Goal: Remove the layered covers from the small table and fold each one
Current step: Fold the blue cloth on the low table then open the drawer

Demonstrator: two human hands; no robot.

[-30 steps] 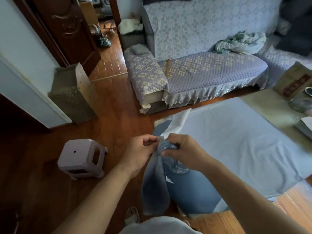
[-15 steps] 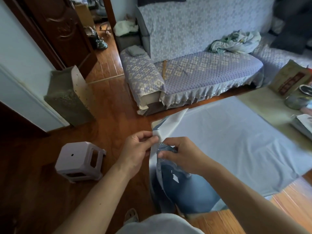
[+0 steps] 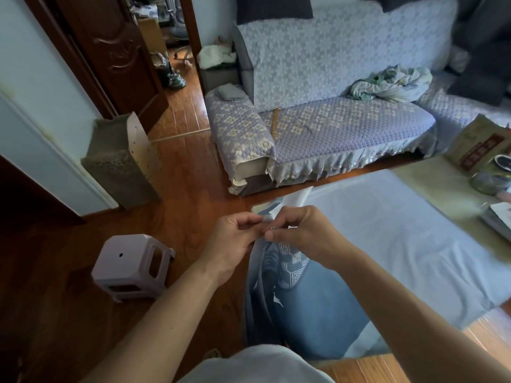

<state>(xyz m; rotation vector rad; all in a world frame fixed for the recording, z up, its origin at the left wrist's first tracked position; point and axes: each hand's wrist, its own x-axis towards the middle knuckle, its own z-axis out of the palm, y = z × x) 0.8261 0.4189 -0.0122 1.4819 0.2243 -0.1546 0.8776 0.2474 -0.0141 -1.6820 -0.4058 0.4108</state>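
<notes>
A pale blue cover (image 3: 392, 244) lies spread over the small table, its near corner lifted. My left hand (image 3: 235, 239) and my right hand (image 3: 301, 230) meet at that corner, and both pinch the cloth between thumb and fingers. Below my hands a darker blue patterned cover (image 3: 301, 297) hangs down the table's side, with a white key pattern near its top. A white flap (image 3: 300, 196) of the lifted corner sticks up behind my fingers. A yellowish layer (image 3: 431, 186) shows at the table's far right.
A small plastic stool (image 3: 132, 268) stands on the wooden floor at the left. A sofa (image 3: 326, 128) with a quilted cover and a bundle of cloth (image 3: 392, 84) is behind the table. Books and a bowl (image 3: 489, 181) sit at the table's right end. A cardboard panel (image 3: 124, 158) leans by the doorway.
My hands have risen a little and drawn closer at the corner. The white flap stands higher and more of the patterned cover shows below.
</notes>
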